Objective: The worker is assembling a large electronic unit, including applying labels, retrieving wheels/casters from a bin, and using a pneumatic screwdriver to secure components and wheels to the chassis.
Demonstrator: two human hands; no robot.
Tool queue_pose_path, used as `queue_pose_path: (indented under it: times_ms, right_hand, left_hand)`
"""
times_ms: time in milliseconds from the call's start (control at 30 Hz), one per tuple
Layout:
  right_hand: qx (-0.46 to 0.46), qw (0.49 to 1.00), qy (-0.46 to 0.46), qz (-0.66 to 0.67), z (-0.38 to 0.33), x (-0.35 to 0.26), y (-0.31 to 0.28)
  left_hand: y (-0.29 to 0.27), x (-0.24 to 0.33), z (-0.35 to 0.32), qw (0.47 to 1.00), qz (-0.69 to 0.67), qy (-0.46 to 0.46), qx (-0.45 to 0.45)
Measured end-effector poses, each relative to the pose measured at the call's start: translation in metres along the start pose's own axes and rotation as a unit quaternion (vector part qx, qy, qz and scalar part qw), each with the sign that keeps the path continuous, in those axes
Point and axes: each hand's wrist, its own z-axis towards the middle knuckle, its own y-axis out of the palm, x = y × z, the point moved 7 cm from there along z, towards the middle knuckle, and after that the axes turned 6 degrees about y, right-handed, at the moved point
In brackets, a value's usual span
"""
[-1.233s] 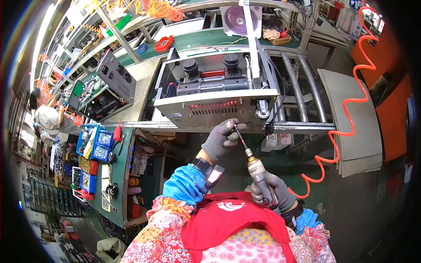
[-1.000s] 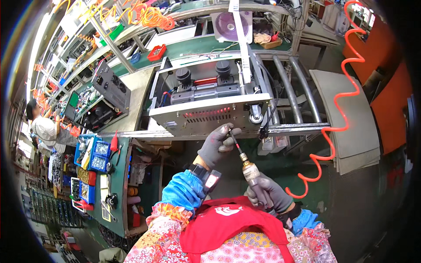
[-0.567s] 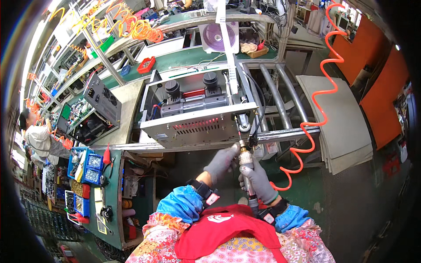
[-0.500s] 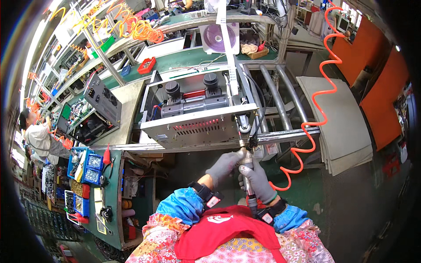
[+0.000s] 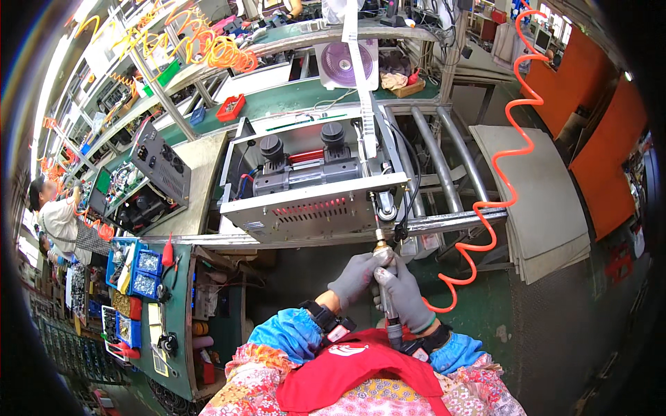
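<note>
One caster [image 5: 386, 204] looks already fitted on the metal panel [image 5: 312, 213], and the motor unit [image 5: 305, 177] is seated in the open-topped case [image 5: 277, 199]; how much tightening is left can't really be made out, tbh. The power driver [image 5: 381, 251] is wrapped firmly by the right hand [image 5: 407, 298], while its front end is touched by the left hand [image 5: 352, 279], though whether it's pinched there can't be told; the driver sits within the right hand's grip and between both hands, its bit [image 5: 378, 233] pointed at the panel just beside the caster, which is touched by neither hand.

Assembly workshop | metal rollers [image 5: 436, 158] | coiled orange hoses [image 5: 232, 55] | parts bins [image 5: 136, 334]
</note>
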Motion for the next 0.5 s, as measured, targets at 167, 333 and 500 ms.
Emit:
queue_pose_path:
  times_ms: [167, 333, 500]
  right_hand:
    - [0.008, 1.000, 0.004, -0.012, 0.003, -0.003, 0.000]
    - [0.006, 1.000, 0.007, -0.021, 0.004, -0.006, 0.001]
    - [0.010, 1.000, 0.007, -0.023, 0.004, -0.006, -0.001]
  left_hand:
    - [-0.001, -0.004, 0.002, 1.000, 0.000, -0.022, 0.000]
    - [0.002, 0.008, 0.000, 1.000, -0.029, -0.009, -0.006]
    - [0.010, 0.013, -0.005, 0.997, -0.068, -0.030, -0.007]
